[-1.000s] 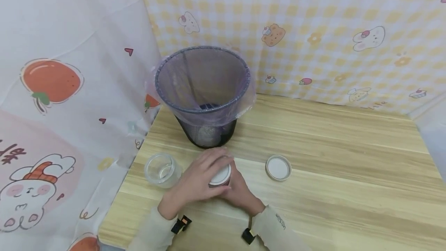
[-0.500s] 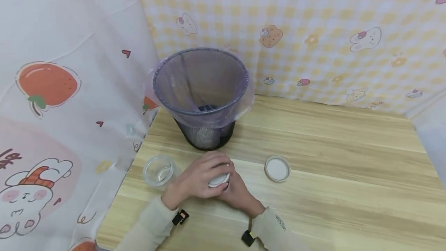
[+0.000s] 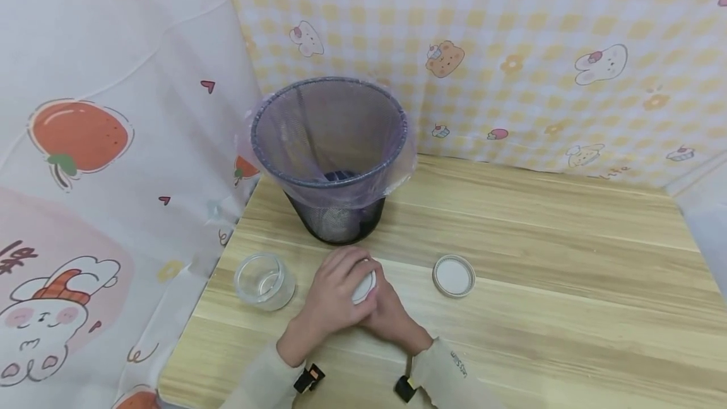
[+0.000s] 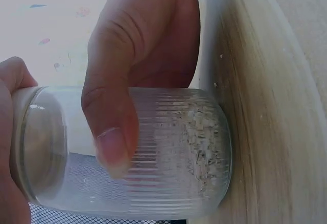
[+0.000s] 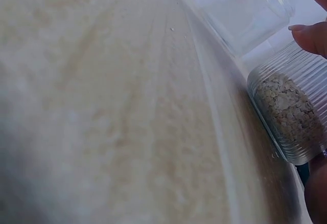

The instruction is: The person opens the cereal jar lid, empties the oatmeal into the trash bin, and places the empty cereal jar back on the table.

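A clear ribbed jar [image 4: 168, 157] stands upright on the table, holding pale flakes [image 5: 288, 106] in its lower part. My left hand [image 3: 335, 298] grips its white-topped lid [image 3: 365, 286] from above, fingers curled over the far edge and thumb on the near side. My right hand [image 3: 393, 312] holds the jar's body from the right; its thumb [image 4: 115, 127] lies across the glass in the left wrist view. To the left of the hands stands a second clear jar [image 3: 264, 289], without a lid. A loose round lid [image 3: 454, 276] lies white side up to the right.
Behind the hands stands a dark mesh waste bin [image 3: 372, 210] lined with a thin purplish bag. The wooden table [image 3: 556, 257] meets a patterned cloth [image 3: 511, 100] at the back, and another cloth [image 3: 170, 112] hangs along the left. A few crumbs [image 5: 172, 29] lie on the tabletop.
My left hand has turned on the lid, its wrist swinging right and toward me, and its fingers have shifted around the rim. My right hand has stayed around the jar.
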